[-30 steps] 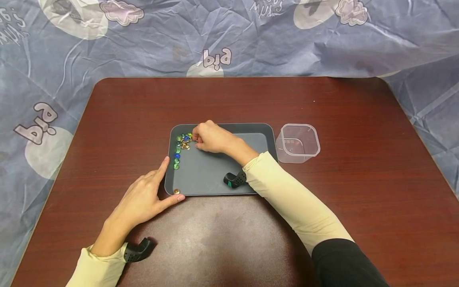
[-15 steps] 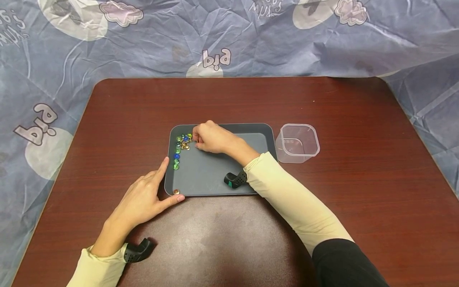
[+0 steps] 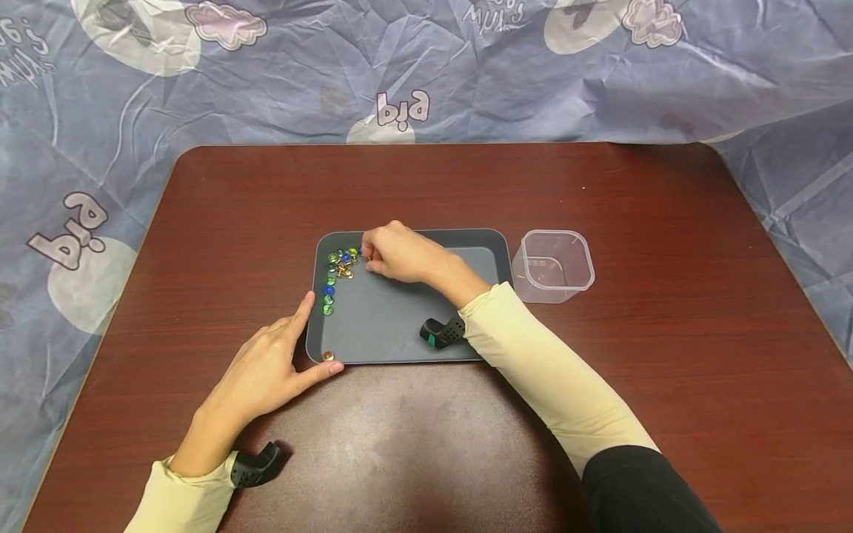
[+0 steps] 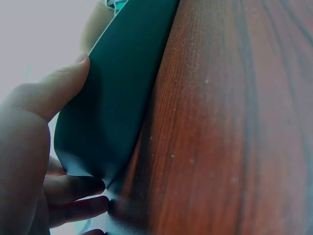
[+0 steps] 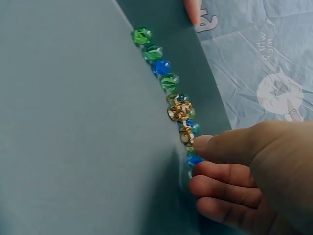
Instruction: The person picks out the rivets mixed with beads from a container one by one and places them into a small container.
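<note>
Glossy green marbles [image 5: 169,82] and blue marbles [image 5: 161,67] line the gray tray's [image 3: 400,326] left edge and turn its far left corner, where shiny gold-colored pieces [image 5: 181,110] cluster against them. The left hand [image 3: 269,366] has its fingers straight and spread, thumb at the near edge. The right hand [image 3: 406,254] bends its fingers near that far corner; I cannot tell whether they pinch anything. The right wrist view shows swirls inside the green glass; the left wrist view, the tray's outer wall. Only the head view shows a clear container [image 3: 543,295] on the tabletop [image 3: 426,429], just beside the tray's right edge.
</note>
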Tool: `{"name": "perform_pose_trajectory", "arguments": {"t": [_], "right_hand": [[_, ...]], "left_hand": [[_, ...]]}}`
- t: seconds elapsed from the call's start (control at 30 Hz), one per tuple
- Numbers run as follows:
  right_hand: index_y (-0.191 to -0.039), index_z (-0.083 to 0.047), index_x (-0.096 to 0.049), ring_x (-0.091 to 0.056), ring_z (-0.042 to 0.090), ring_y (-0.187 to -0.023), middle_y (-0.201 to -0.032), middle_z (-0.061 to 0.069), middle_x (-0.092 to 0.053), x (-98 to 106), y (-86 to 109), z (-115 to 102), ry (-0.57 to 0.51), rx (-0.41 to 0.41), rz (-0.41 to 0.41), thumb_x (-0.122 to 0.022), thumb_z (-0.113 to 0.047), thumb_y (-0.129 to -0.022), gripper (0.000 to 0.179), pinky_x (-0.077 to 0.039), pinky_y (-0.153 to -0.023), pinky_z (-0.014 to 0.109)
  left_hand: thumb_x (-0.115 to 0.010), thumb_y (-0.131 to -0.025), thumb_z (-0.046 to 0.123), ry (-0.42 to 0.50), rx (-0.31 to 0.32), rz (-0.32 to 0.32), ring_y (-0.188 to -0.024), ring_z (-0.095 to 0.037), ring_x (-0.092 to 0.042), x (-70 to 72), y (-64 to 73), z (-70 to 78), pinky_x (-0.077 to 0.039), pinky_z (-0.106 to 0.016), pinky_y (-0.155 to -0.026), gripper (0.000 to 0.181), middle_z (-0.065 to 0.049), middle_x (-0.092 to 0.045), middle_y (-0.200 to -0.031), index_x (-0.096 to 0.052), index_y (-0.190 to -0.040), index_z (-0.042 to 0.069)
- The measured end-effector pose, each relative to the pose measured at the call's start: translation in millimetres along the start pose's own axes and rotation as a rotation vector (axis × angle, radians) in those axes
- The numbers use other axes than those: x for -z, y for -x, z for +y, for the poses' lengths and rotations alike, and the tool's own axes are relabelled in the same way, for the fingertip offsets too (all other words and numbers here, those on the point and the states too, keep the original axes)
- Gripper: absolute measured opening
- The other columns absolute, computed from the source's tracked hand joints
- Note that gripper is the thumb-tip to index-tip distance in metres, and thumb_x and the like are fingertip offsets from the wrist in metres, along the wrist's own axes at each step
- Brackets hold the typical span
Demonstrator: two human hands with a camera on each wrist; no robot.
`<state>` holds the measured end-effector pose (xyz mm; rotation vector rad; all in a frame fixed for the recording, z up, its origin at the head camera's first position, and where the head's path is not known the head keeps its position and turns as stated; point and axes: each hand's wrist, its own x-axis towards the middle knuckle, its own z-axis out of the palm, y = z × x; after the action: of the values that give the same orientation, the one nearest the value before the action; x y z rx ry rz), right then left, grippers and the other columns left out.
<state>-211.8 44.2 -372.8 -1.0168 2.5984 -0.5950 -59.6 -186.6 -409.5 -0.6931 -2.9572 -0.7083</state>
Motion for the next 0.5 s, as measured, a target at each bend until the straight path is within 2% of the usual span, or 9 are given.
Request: {"name": "perform_pose_trajectory", "arguments": {"t": [0.23,0.5], "right_hand": [[-0.09,-0.006,-0.066,-0.062,0.012,-0.077,-0.082,0.002,-0.067,6,4.9,0,-0.052,0.028,0.005,-0.07,-0.011,-0.092,0.007,-0.048,-0.072,0.024],[-0.094,-0.004,-0.069,-0.063,0.012,-0.079,-0.084,0.002,-0.068,13,11.0,-1,-0.093,0.077,0.054,-0.07,-0.009,-0.091,0.006,-0.049,-0.074,0.024]], "left_hand": [[-0.077,-0.08,0.052,-0.002,0.004,-0.002,-0.11,-0.036,-0.062,0.0,0.2,-0.2,-0.046,-0.053,-0.093,0.105,-0.027,-0.063,-0.122,-0.025,-0.154,-0.003],[-0.078,-0.08,0.051,-0.002,-0.005,0.004,-0.11,-0.036,-0.062,-0.8,-0.3,-1.0,-0.046,-0.053,-0.092,0.105,-0.028,-0.063,-0.122,-0.026,-0.154,-0.003]]}}
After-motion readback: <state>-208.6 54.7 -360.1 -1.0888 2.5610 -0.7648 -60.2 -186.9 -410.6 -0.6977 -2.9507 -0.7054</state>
